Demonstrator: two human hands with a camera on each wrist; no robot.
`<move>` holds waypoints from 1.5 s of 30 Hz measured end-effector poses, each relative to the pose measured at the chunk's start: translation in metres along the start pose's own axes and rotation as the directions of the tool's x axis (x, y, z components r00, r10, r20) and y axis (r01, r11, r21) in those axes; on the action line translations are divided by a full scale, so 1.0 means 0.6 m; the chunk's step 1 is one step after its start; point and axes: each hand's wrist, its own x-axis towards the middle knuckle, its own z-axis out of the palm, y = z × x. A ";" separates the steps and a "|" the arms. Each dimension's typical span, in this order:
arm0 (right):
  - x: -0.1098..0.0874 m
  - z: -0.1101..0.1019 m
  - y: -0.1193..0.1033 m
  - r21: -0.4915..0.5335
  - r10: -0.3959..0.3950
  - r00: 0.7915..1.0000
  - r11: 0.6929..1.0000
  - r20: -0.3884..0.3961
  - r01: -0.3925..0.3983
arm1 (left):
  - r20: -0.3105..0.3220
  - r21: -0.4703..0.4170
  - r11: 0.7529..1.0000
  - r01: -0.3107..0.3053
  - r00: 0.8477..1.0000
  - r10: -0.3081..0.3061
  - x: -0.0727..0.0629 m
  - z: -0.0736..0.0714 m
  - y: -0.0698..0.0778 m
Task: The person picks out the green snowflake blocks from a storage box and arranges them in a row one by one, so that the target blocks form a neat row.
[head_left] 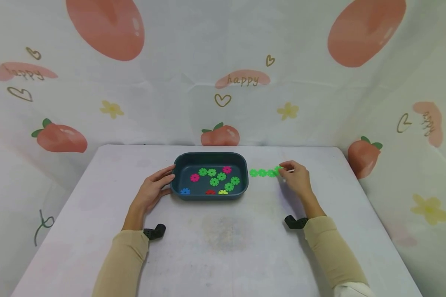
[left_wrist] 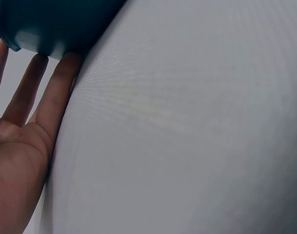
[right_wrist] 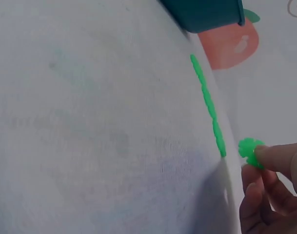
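A dark teal tray (head_left: pixel 209 197) holds several notched snowflake discs. Against its left wall, my left hand (head_left: pixel 150 192) rests with extended fingers. In the left wrist view, those fingertips (left_wrist: pixel 39 59) touch the tray's side. To the right of the tray my right hand (head_left: pixel 298 180) pinches one green snowflake disc (right_wrist: pixel 247 147) between thumb and fingers. That disc stands slightly above the table, beside the right end of a row of green discs (head_left: pixel 262 173) lying flat. Seen from the right wrist, a small gap separates the pinched disc from the row.
Inside the tray are green discs (head_left: pixel 214 182), pink ones, a blue disc (head_left: pixel 185 191), a red disc (head_left: pixel 210 192) and a yellow disc (head_left: pixel 223 192). A white cloth covers the table (head_left: pixel 223 255). Behind it hangs a patterned curtain (head_left: pixel 171 103).
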 end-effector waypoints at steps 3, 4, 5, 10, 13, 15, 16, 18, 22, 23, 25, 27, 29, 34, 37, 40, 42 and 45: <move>0.002 -0.004 0.004 -0.018 0.006 1.000 1.000 -0.014 -0.006 | -0.002 -0.001 1.000 0.000 1.000 0.000 0.000 0.000 0.002; 0.003 -0.004 0.006 -0.026 0.006 1.000 1.000 -0.015 -0.006 | -0.004 -0.002 1.000 0.002 1.000 -0.002 -0.001 0.000 0.003; 0.005 -0.004 0.007 -0.031 0.007 1.000 0.999 -0.013 -0.008 | -0.008 -0.004 1.000 0.004 1.000 -0.004 -0.001 0.001 0.003; 0.008 -0.005 0.011 -0.061 0.012 1.000 0.998 0.000 -0.012 | -0.015 -0.002 1.000 0.004 1.000 -0.004 -0.003 0.001 0.005; 0.007 -0.005 0.010 -0.083 0.014 1.000 0.996 0.002 -0.014 | -0.010 0.003 1.000 -0.001 1.000 0.001 -0.002 0.002 0.004; 0.007 -0.005 0.009 -0.108 0.015 1.000 0.994 0.003 -0.015 | -0.007 0.002 1.000 0.000 1.000 0.000 -0.001 0.001 0.004; 0.007 -0.004 0.008 -0.124 0.012 1.000 0.992 0.003 -0.012 | -0.006 0.002 1.000 0.001 1.000 -0.001 0.000 0.001 0.003; 0.008 -0.004 0.006 -0.155 0.004 1.000 0.988 0.001 -0.004 | -0.005 -0.002 1.000 0.000 1.000 0.000 0.001 0.001 0.003; 0.008 -0.003 0.002 -0.205 -0.005 1.000 0.979 0.001 0.005 | -0.006 -0.008 1.000 -0.004 1.000 0.004 0.002 0.001 0.003; 0.008 -0.003 0.003 -0.218 -0.006 1.000 0.976 0.004 0.007 | -0.005 -0.009 1.000 -0.004 1.000 0.004 0.002 0.001 0.003; 0.008 -0.002 0.004 -0.237 -0.007 1.000 0.971 0.015 0.011 | -0.003 -0.007 1.000 -0.003 1.000 0.003 0.002 0.001 0.002; 0.007 -0.001 0.007 -0.255 -0.017 1.000 0.967 0.022 0.022 | 0.000 -0.005 1.000 -0.002 1.000 0.002 0.002 0.001 0.001; 0.005 0.001 0.011 -0.275 -0.036 0.999 0.961 0.018 0.040 | 0.002 -0.002 1.000 -0.002 1.000 0.002 0.001 0.001 0.001; -0.004 0.007 0.013 -0.298 -0.108 0.994 0.950 -0.033 0.094 | 0.006 0.001 1.000 -0.009 1.000 0.009 0.002 0.002 0.000; -0.007 0.010 0.007 -0.295 -0.156 0.986 0.946 -0.059 0.132 | 0.004 0.004 1.000 -0.010 1.000 0.010 0.001 0.001 0.000; -0.010 0.011 -0.003 -0.305 -0.190 0.980 0.938 -0.059 0.164 | 0.004 0.009 1.000 -0.009 1.000 0.009 0.000 0.001 -0.001; -0.012 0.011 -0.011 -0.319 -0.206 0.977 0.931 -0.050 0.180 | 0.005 0.012 1.000 -0.009 1.000 0.009 -0.001 0.001 -0.001; -0.015 0.012 -0.020 -0.338 -0.212 0.977 0.922 -0.030 0.189 | 0.005 0.014 1.000 -0.012 1.000 0.011 -0.001 0.001 -0.001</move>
